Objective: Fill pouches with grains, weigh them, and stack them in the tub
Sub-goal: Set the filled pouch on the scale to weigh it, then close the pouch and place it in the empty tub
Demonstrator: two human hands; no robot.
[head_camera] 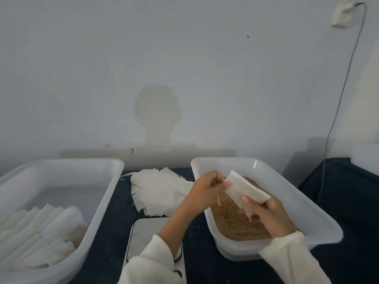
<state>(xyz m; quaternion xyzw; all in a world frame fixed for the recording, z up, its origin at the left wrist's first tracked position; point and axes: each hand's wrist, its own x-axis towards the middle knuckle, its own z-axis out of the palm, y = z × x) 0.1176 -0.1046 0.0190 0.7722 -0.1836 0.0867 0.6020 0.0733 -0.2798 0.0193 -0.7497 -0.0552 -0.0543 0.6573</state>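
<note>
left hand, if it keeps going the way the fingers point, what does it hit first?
The left hand points right at the white pouch it already pinches; beyond that, likely the grain tub's far wall, depth unclear.

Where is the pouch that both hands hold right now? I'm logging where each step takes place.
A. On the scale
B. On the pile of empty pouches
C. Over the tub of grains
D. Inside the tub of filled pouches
C: the left hand and right hand hold the pouch above the brown grains in the right-hand tub.
</note>
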